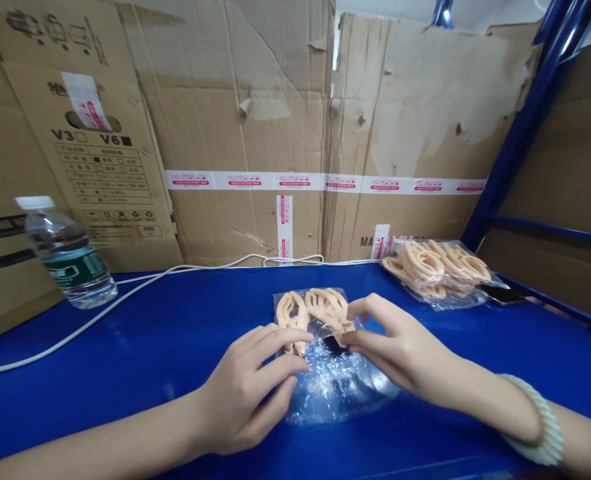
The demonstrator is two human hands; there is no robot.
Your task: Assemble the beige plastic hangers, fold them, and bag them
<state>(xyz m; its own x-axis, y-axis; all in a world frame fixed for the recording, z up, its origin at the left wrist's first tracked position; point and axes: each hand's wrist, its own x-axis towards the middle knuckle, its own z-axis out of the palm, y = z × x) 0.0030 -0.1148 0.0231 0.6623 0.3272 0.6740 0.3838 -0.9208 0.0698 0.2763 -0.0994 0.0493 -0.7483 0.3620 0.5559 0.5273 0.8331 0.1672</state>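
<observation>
A clear plastic bag point(335, 383) lies on the blue table point(175, 327) in front of me, with several peach-coloured hair clips point(315, 307) inside its far end. My left hand point(250, 393) rests on the bag's left side, its fingers pressing the plastic and touching a clip. My right hand point(395, 347) pinches the bag's film near the clips between thumb and fingers. A pale bead bracelet point(540, 427) circles my right wrist.
A second bag of the same clips point(438, 270) lies at the back right. A water bottle point(68, 253) stands at the left. A white cable point(140, 283) runs along the table's rear. Cardboard boxes point(235, 133) wall the back; a blue rack post point(530, 120) rises at right.
</observation>
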